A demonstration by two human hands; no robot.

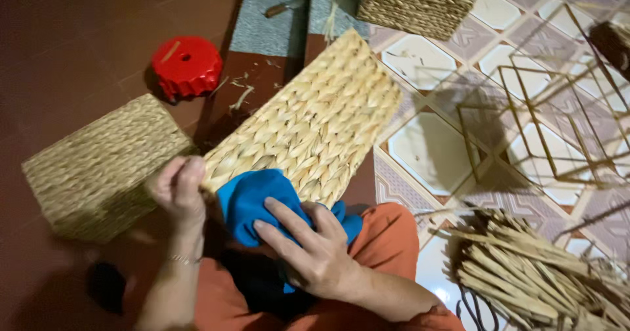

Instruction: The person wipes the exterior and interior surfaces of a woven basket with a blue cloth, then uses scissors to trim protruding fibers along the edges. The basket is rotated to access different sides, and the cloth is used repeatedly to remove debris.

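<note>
Head view, looking down at lap. Left hand (178, 190) fingers curled tight, pinching near edge of woven straw panel (308, 124), tilted up across knees. Right hand (312, 249) fingers loosely spread, pressing blue cloth (252, 200) against panel's lower end. Woven basket (98, 167) just left; red round lid (187, 65) beyond; straw bundle (525, 272) right; wire frame (545, 127) on tiles.
</note>
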